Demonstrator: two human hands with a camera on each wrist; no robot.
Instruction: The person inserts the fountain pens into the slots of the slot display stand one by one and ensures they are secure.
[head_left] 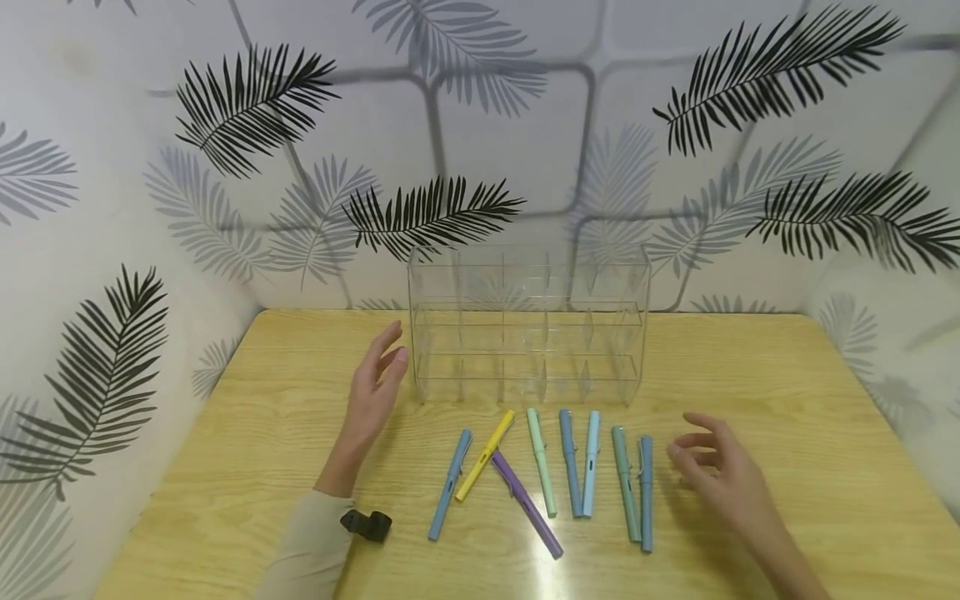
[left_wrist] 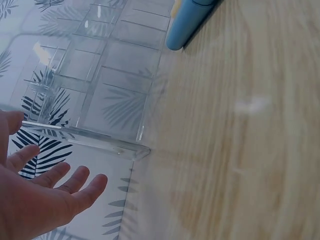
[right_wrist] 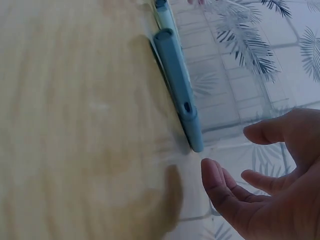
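In the head view, a clear compartmented rack [head_left: 527,325] is standing toward the back of a wooden table [head_left: 750,375]. In front of the rack a row of pens is lying, running left to right: a left blue pen [head_left: 450,485], a yellow pen [head_left: 483,460], a purple pen [head_left: 531,510], a mint pen [head_left: 542,462], a middle blue pen [head_left: 571,462], a light-blue pen [head_left: 592,464], a green pen [head_left: 626,483] and a right blue pen [head_left: 647,494]. The left hand [head_left: 371,400] is hovering just left of the rack; the right hand [head_left: 720,471] is hovering to the rack's front right. In the left wrist view, the left fingers are spreading loosely, empty, beside the rack's end panel; whether they are touching it, I cannot tell. In the right wrist view, the right thumb and fingers are curving loosely apart, empty, in front of the rack.
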